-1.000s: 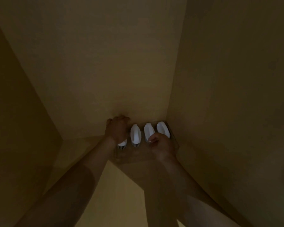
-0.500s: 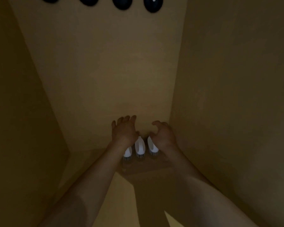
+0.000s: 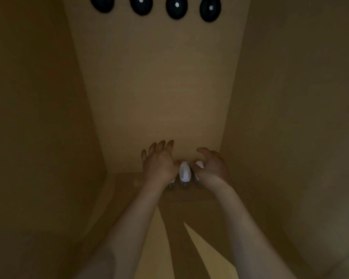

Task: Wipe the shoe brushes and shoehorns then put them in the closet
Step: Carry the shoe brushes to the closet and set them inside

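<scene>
Dim yellow-tan closet walls (image 3: 155,93) enclose the scene, with two bare forearms reaching in from the near edge. Further in, the left hand (image 3: 159,164) hovers with fingers spread and loosely bent, holding nothing, covering most of one white plastic shoe brush (image 3: 171,183). Just beside its thumb stands the middle white brush (image 3: 184,173), bristles down. The right hand (image 3: 212,168), fingers relaxed and curved, overlaps a third white brush (image 3: 198,164). Four black oval knobs (image 3: 176,8) line the far top.
</scene>
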The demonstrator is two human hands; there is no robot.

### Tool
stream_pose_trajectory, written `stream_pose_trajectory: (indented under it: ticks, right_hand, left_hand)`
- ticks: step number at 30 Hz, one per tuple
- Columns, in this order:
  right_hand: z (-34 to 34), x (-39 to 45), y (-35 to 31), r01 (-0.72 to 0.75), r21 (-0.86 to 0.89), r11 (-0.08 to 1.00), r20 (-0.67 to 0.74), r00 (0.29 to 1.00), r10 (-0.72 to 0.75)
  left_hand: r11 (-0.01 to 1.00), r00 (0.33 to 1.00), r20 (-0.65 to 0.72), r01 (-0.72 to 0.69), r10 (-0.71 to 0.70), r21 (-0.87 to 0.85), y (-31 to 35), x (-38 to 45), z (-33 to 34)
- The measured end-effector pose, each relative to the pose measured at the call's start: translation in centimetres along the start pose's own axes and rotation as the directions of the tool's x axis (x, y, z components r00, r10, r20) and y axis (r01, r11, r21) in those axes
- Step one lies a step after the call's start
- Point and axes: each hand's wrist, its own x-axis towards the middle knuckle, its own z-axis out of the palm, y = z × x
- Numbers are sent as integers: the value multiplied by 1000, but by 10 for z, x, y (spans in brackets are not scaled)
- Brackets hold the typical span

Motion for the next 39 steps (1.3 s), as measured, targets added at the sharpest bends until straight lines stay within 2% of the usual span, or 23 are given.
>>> stream_pose_trajectory:
  ticks: [3, 9, 14, 18, 22, 26, 33, 39]
  right_hand:
    - [-5, -20, -6, 24, 32, 999, 58, 998, -26]
    - [-25, -75, -11, 155, 113, 981, 112, 980, -168]
    - [-40, -131, -9, 261, 173, 950, 185, 938, -292]
    - [-36, -179, -8, 302, 191, 934, 317, 881, -350]
    - [-27, -231, -22, 298, 251, 921, 421, 823, -381]
    - [-20, -279, -47, 343, 347, 873, 457, 751, -476]
    - [5, -373, -115, 409, 433, 803, 501, 632, -591]
    - [38, -480, -204, 480, 525, 703, 503, 491, -711]
  left_hand:
    - [998, 998, -30, 59, -60, -20, 0, -27, -11]
    - [982, 974, -126, 185, -188, -34, 8, -99, -30]
    - [956, 938, -189, 292, -291, -19, 26, -181, -42]
    - [912, 890, -219, 409, -401, -8, 31, -255, -49]
    - [852, 829, -224, 523, -513, -16, 26, -322, -63]
    - [824, 775, -305, 563, -553, -63, 14, -382, -88]
    - [719, 617, -431, 685, -658, -117, -25, -486, -145]
    - [615, 485, -527, 783, -699, -95, -74, -597, -217]
